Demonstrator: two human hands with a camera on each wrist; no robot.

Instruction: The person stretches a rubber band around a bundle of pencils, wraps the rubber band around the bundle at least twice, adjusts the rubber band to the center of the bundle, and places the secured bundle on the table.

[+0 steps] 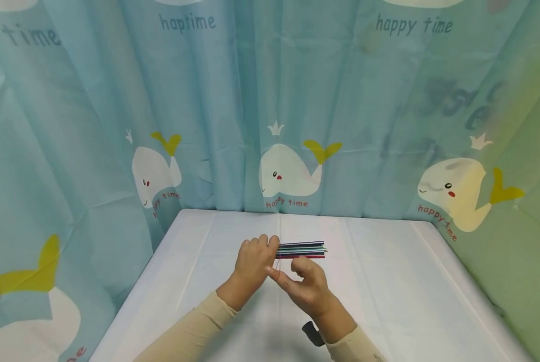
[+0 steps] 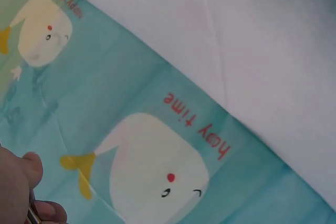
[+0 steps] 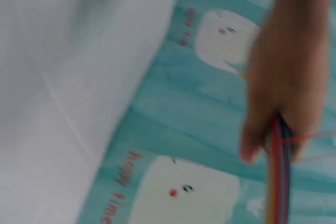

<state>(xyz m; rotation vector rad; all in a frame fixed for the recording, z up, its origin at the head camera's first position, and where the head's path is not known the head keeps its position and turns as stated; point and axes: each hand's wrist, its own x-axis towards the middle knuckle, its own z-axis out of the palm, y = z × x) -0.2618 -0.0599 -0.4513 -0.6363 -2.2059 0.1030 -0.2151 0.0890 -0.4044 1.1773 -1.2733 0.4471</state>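
Only from the head view: left hand (image 1: 253, 259) grips straws (image 1: 302, 249), right hand (image 1: 307, 284) pinches thread (image 1: 277, 262)

Bundle of coloured sticks (image 1: 302, 249) held level above table.

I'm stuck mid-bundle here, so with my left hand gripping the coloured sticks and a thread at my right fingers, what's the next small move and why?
Probably pull the red thread taut with the right hand. The left hand already grips the stick bundle at one end, and the thread runs from the bundle to the right fingers.
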